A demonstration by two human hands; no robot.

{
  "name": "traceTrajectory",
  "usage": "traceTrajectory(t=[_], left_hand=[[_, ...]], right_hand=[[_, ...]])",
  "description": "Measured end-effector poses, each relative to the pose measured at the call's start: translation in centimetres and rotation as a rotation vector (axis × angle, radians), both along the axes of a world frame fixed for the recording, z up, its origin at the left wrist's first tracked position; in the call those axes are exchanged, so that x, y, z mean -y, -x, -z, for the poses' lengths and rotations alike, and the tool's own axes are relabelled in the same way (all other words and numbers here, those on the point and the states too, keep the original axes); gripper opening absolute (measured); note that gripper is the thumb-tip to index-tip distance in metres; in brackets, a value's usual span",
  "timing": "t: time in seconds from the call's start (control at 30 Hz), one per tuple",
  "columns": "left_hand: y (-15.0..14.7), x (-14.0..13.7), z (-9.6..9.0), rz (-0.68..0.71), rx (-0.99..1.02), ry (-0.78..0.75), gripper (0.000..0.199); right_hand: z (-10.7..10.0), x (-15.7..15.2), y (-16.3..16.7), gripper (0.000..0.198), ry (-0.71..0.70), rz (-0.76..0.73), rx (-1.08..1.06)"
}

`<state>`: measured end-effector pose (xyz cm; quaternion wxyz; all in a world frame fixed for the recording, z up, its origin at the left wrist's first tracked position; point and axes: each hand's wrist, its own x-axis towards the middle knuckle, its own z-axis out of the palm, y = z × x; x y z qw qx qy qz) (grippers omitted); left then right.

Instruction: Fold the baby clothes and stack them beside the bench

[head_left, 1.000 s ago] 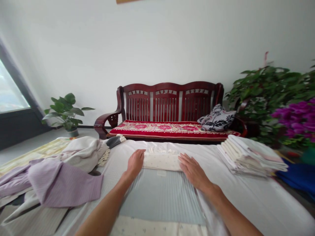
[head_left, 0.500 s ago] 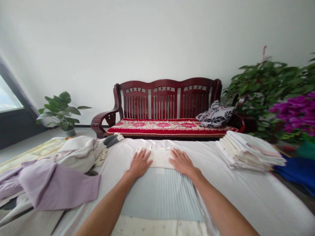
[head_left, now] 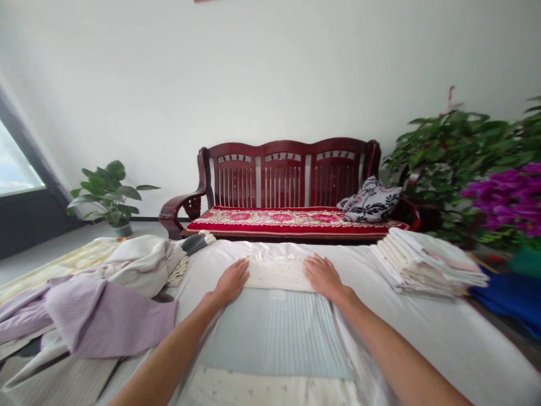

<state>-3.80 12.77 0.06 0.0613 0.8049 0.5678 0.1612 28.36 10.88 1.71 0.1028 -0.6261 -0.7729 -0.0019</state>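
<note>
A cloth piece (head_left: pixel 279 332) lies flat in front of me, pale blue, its right part ribbed or pleated. Cream bands with small printed marks cross its far and near ends. My left hand (head_left: pixel 232 279) rests at the left edge of the far cream band (head_left: pixel 276 274), fingers extended. On that band's right edge lies my right hand (head_left: pixel 324 276), palm down with fingers stretched out. Both hands look open, though the left fingertips are partly hidden. A small pale label-like patch (head_left: pixel 278 294) shows just below the far band. White sheeting (head_left: pixel 406 332) lies underneath.
At left, a heap holds a lilac ribbed garment (head_left: pixel 114 318) and a whitish knit (head_left: pixel 141 262). A stack of folded cloths (head_left: pixel 426 265) sits at right, near blue fabric (head_left: pixel 511 299). Behind stand a dark red wooden bench (head_left: pixel 281 175), a patterned cushion (head_left: pixel 374 202) and plants (head_left: pixel 460 152).
My hands have moved apart, from on top of the far cream band toward its left and right edges. More of that band shows between them. The view has shifted slightly.
</note>
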Motion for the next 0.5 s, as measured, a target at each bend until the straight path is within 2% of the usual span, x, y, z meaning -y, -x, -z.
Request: traceTrajectory(t=[0.13, 0.33, 0.43, 0.5], left_hand=[[-0.2, -0.7, -1.3, -0.218, -0.028, 0.022, 0.039], [-0.3, -1.1, -3.4, -0.290, -0.023, -0.033, 0.012], [-1.9, -0.1, -4.5, -0.209, 0.240, -0.044, 0.008], [-3.7, 1.0, -5.1, -0.087, 0.546, 0.070, 0.012]], right_hand=[[-1.0, 0.0, 2.1, 0.036, -0.074, -0.066, -0.072], [-0.2, 0.1, 6.3, 0.043, -0.077, -0.190, -0.325], [-0.2, -0.1, 8.2, 0.058, -0.072, -0.197, -0.503], [-0.7, -0.2, 9.1, 0.067, -0.059, -0.226, -0.678]])
